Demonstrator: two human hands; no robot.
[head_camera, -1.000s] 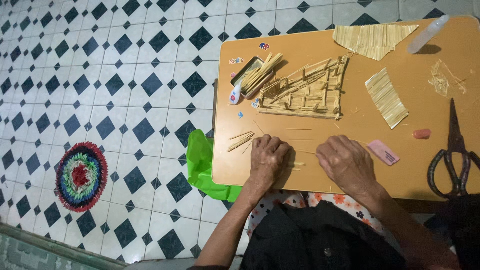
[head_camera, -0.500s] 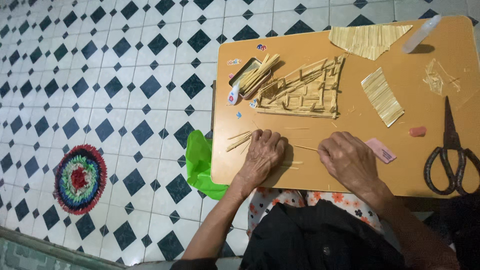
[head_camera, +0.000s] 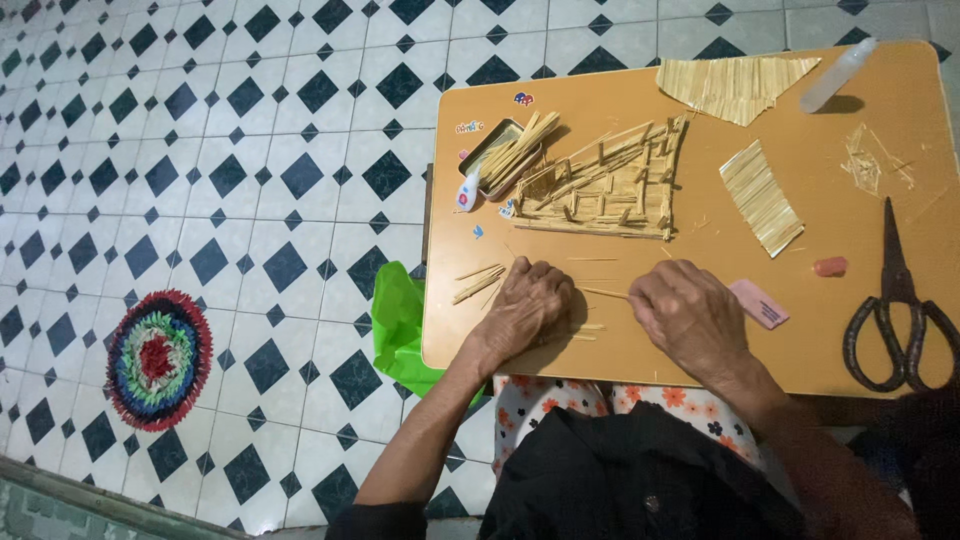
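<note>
A black-and-white diamond-tiled floor spreads to the left of a low orange table, where a person seated at the near edge works with thin wooden sticks. At the table's centre lies a half-built stick framework, flat on the surface and within easy reach of both hands. Large black scissors rest at the right edge, handles toward the sitter. A round multicoloured mat lies on the floor at the near left, and a green plastic bag hangs off the table's left edge. Farther back sit a flat panel of glued sticks and a smaller slanted panel. An open tin at the far left keeps spare sticks together. The left hand presses palm-down, fingers curled over loose sticks on the table, apparently pinning them. The right hand pinches a single thin stick that points left toward the other hand. A pink eraser-like block lies just right of it.
</note>
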